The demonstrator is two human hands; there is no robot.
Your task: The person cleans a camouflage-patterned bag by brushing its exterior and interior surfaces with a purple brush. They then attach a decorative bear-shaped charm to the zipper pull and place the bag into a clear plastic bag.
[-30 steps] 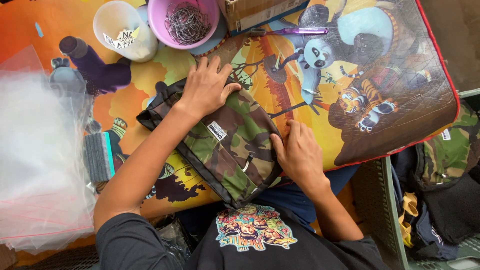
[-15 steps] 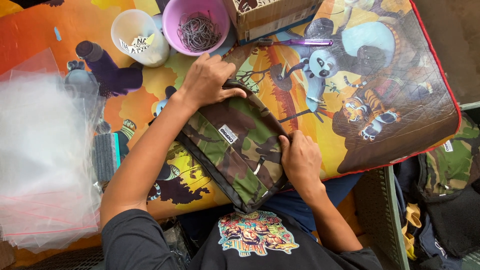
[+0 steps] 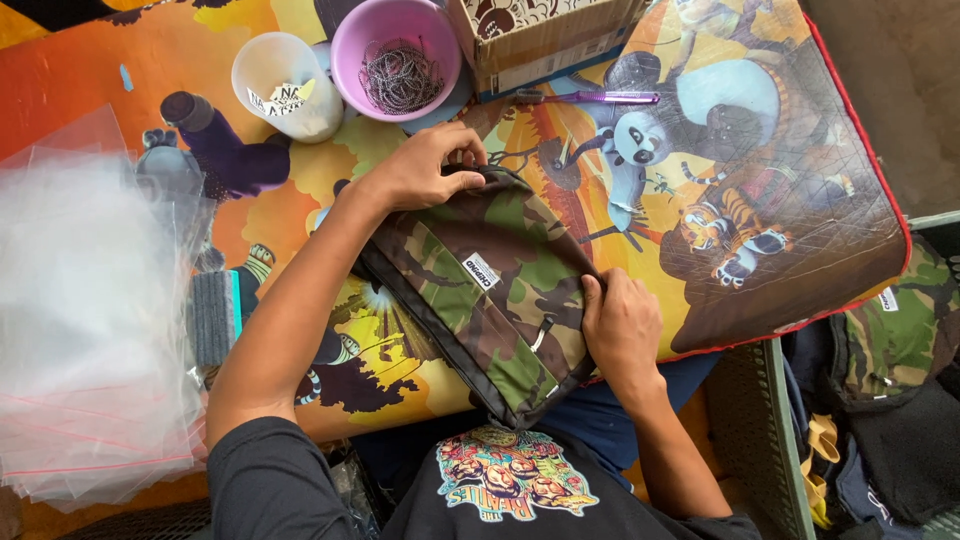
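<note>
1. At the centre of the cartoon-printed tabletop (image 3: 300,200) lies the camouflage fabric pouch with black edging (image 3: 480,290), tilted from eleven o'clock down to five o'clock.
2. Your left hand (image 3: 425,170) grips the pouch's top end at eleven o'clock, fingers curled over the folded fabric.
3. Your right hand (image 3: 620,325) presses on the pouch's three o'clock edge, thumb tucked against the cloth.
4. At twelve o'clock stands a round pink plastic bowl of thin metal chains (image 3: 397,55); a white plastic cup (image 3: 282,85) sits just beside it at eleven o'clock.
5. At nine o'clock rests a stack of clear plastic bags (image 3: 85,320).
6. A purple pen (image 3: 590,97) lies at one o'clock, beside a cardboard box (image 3: 545,40).
</note>
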